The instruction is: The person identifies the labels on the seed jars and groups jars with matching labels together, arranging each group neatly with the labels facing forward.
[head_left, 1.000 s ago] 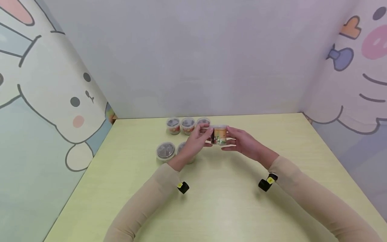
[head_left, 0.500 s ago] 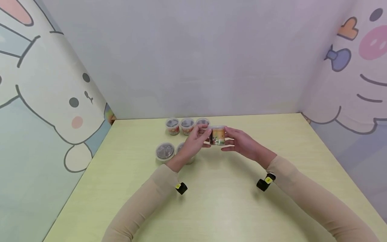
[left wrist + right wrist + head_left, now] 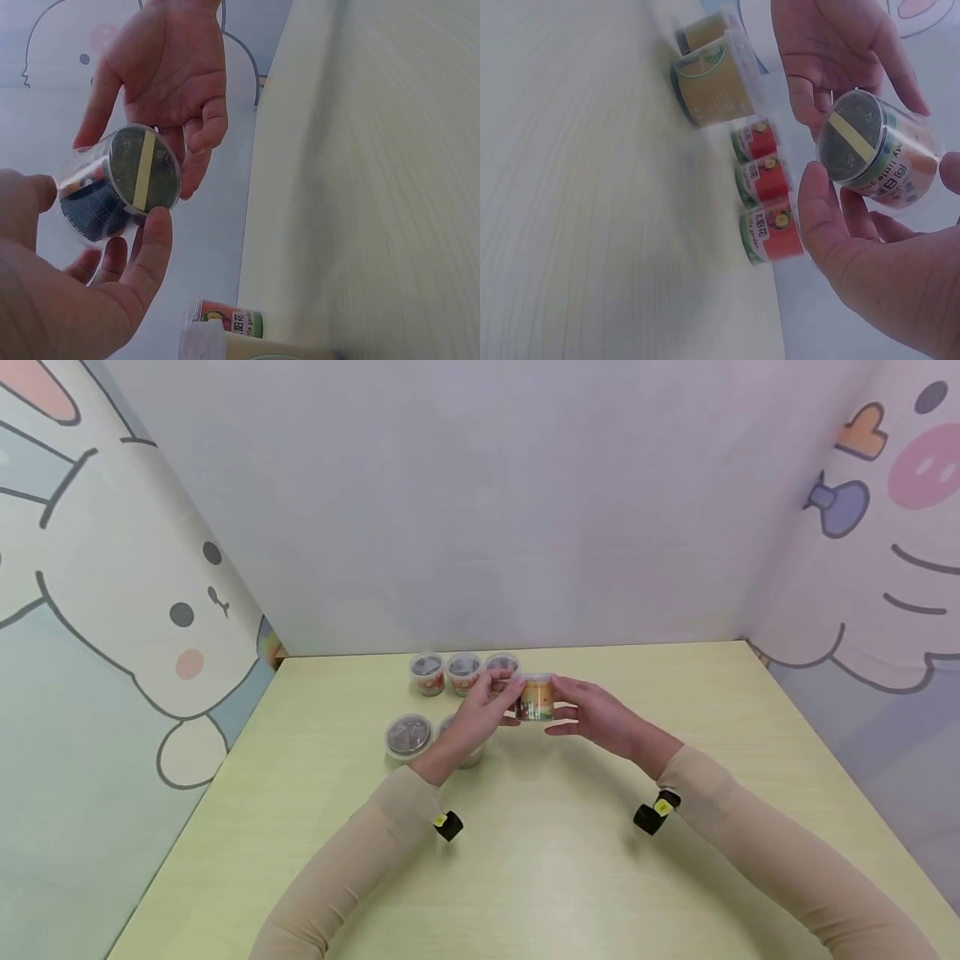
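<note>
Both hands hold a small clear plastic cup with an orange and green printed label (image 3: 537, 698) up above the table. My left hand (image 3: 480, 710) grips its left side between thumb and fingers. At the cup's right side, my right hand (image 3: 603, 714) holds it with thumb and fingertips. In the right wrist view the cup's label (image 3: 889, 176) reads "My little", and its round dark base (image 3: 844, 150) carries a pale strip. The left wrist view shows a dark part of the label (image 3: 94, 210) facing that camera.
Three small cups with red labels (image 3: 763, 178) stand in a row at the back of the table (image 3: 555, 852). Two larger lidded tubs, one by the left forearm (image 3: 408, 735) and one partly behind it (image 3: 471, 758), stand nearer. Printed walls enclose the back and sides.
The held cup has turned a little between the hands, so less of its dark label part shows in the head view. Hands and cup sit slightly further left in that view.
</note>
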